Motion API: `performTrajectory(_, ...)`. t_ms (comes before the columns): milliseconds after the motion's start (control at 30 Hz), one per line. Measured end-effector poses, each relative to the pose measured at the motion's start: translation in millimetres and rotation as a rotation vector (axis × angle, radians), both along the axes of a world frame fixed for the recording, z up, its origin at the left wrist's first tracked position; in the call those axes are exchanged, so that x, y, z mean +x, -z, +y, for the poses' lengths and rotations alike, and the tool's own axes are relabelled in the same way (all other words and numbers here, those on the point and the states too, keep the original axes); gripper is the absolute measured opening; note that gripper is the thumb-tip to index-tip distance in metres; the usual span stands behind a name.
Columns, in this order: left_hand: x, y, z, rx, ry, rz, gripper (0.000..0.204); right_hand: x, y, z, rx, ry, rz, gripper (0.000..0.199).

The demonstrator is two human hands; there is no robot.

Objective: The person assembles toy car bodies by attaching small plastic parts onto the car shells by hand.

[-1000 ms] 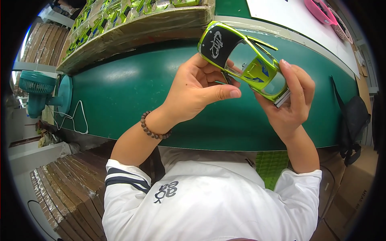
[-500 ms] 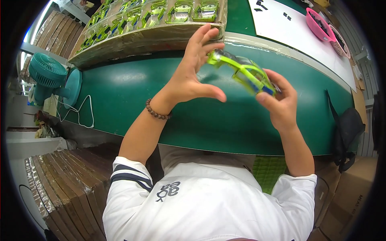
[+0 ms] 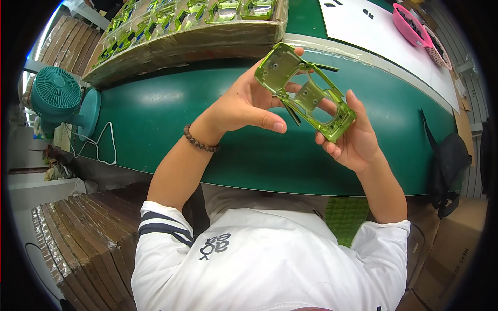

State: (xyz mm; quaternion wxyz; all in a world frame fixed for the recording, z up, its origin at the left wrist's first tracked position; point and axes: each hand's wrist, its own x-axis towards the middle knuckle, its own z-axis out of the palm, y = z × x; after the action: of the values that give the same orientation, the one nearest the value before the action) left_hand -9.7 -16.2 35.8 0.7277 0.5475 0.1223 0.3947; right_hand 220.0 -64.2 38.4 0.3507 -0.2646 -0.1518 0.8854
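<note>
A translucent green toy car body shell (image 3: 310, 98) hangs over the table, tilted, its hollow underside with screw posts facing me. Thin dark strips stick out from both its sides. My right hand (image 3: 358, 136) grips its lower right end, thumb and fingers at opposite edges. Some fingers show through the shell's openings. My left hand (image 3: 248, 103) is at the upper left end, its thumb stretched out apart from the shell. Its other fingers reach behind the shell, partly hidden, with a fingertip above the top edge. Whether they touch it I cannot tell.
A carton tray (image 3: 181, 49) of similar green shells stands at the back left. The green table (image 3: 155, 111) also bears a teal fan (image 3: 56, 96), a white board (image 3: 358, 36) with small black parts, and pink baskets (image 3: 410, 27). A black bag (image 3: 450, 160) hangs at right.
The shell has turned over in my right hand, from its outer side to its hollow underside. Its left end has risen in front of my left fingers. My left thumb stays stretched out.
</note>
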Motion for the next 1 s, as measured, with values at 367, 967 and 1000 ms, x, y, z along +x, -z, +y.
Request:
performTrajectory(367, -2.2, -2.0, 0.7, 0.007, 0.057, 0.001, 0.099, 2.7, -0.4, 0.3, 0.055, -0.033, -0.036, 0.077)
performTrajectory(967, -2.0, -11.2, 1.2, 1.328, -0.870, 0.161, 0.065, 3.7, -4.2, 8.6, 0.031, 0.019, -0.065, 0.066)
performTrajectory(1000, -1.8, -12.8, -5.3, 1.532, -0.943, 0.346, 0.060, 1.5, -4.1, 9.1, -0.021, 0.039, -0.072, 0.063)
